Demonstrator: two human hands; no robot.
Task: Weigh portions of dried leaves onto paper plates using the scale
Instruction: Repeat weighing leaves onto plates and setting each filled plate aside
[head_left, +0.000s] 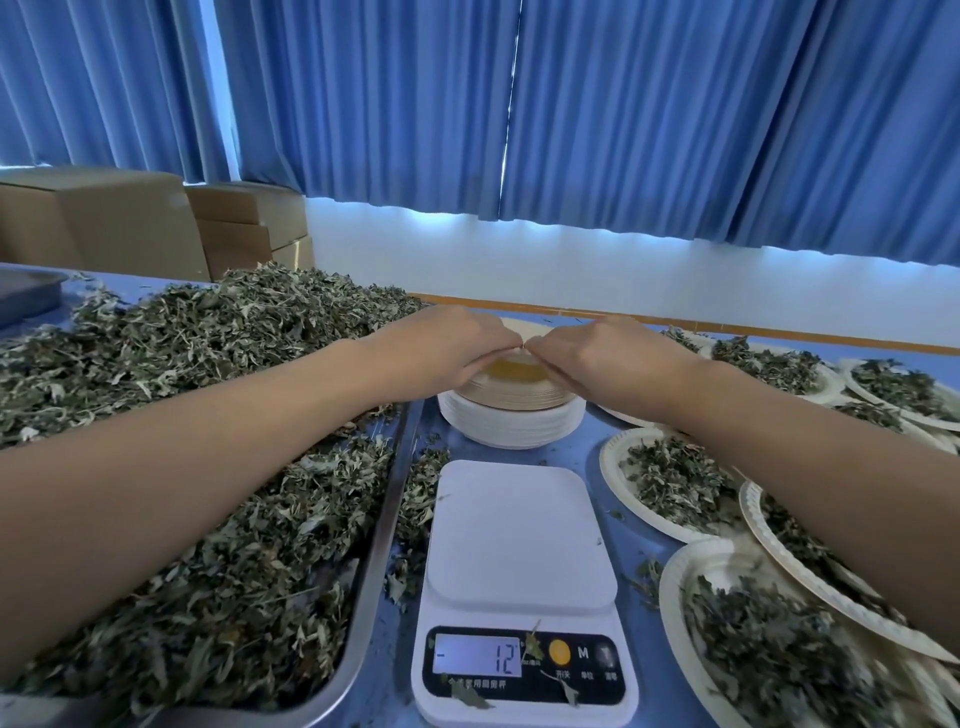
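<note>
A white digital scale (522, 540) stands in front of me with a bare platform; its display reads minus 12. Behind it stands a stack of paper plates (511, 415). Both hands are at the top of that stack: my left hand (447, 345) and my right hand (597, 351) meet fingertip to fingertip and pinch the edge of the top plate. A big heap of dried leaves (208, 415) fills a metal tray (363, 597) on the left.
Several paper plates holding leaf portions (675, 488) overlap along the right side. Loose leaves lie between the tray and the scale. Cardboard boxes (130, 218) stand at the back left, blue curtains behind the table.
</note>
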